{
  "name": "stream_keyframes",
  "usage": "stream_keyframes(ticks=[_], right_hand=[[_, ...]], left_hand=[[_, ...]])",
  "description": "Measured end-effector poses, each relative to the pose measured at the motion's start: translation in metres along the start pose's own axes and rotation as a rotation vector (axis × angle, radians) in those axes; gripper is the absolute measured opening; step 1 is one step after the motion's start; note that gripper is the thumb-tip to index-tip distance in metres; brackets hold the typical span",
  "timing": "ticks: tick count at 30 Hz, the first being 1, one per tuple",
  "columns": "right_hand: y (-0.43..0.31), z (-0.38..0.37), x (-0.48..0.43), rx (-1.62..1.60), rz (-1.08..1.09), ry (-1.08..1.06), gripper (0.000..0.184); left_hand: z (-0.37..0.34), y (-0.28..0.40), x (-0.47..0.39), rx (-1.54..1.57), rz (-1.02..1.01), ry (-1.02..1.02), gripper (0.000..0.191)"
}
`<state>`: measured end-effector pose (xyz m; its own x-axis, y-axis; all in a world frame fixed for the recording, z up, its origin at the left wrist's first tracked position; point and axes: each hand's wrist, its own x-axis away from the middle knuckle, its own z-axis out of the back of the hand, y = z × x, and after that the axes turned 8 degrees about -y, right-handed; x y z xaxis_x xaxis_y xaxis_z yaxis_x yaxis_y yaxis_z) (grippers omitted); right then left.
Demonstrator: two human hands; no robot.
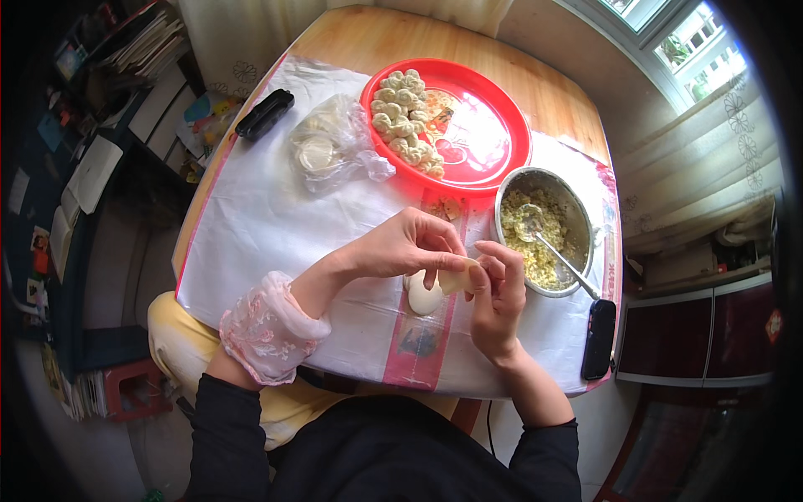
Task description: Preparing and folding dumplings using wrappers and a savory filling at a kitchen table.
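Both hands meet above the near middle of the table, pinching a pale dumpling wrapper (456, 279). My left hand (414, 243) holds its upper edge between thumb and fingers. From the right, my right hand (502, 298) grips the other end between thumb and forefinger. Whether filling is inside cannot be seen. Just below the fingers, a round wrapper (425, 301) lies on the white sheet (251, 226), partly hidden by my left fingers. To the right stands a metal bowl (499, 233) of yellow-green chopped filling (539, 260), with a metal spoon (561, 258) leaning in it.
Pleated dumplings (401, 116) fill the left side of a red round tray (486, 128) at the back. Left of it lies a clear plastic bag (339, 132) with round wrappers (315, 154). A black case (266, 114) and a phone (600, 339) sit near opposite table edges.
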<state>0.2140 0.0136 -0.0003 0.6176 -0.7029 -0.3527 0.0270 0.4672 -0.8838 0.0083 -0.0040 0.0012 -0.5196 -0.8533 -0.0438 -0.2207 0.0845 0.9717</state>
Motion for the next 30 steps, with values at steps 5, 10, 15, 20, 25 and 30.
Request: stream_keyframes(ticks=[5,10,15,20,25,30], right_hand=[[0.001,0.001,0.001,-0.157,-0.023,0.033,0.029],[0.004,0.001,0.000,0.043,0.034,0.005,0.028],[0.006,0.003,0.002,-0.061,0.017,0.048,0.032],[-0.001,-0.002,-0.003,-0.092,-0.009,0.051,0.031],[0.002,0.000,-0.001,-0.036,-0.003,0.010,0.032],[0.003,0.000,-0.001,0.015,0.046,0.091,0.032]], left_hand=[[-0.003,0.001,0.000,0.038,0.009,0.045,0.016],[-0.001,0.002,0.000,0.032,-0.004,0.070,0.015],[-0.001,0.001,0.000,0.067,0.022,0.021,0.016],[0.003,0.001,0.000,0.061,0.026,0.039,0.015],[-0.007,0.002,-0.001,0.051,0.006,-0.008,0.022],[-0.006,0.000,-0.001,-0.058,0.068,-0.005,0.018]])
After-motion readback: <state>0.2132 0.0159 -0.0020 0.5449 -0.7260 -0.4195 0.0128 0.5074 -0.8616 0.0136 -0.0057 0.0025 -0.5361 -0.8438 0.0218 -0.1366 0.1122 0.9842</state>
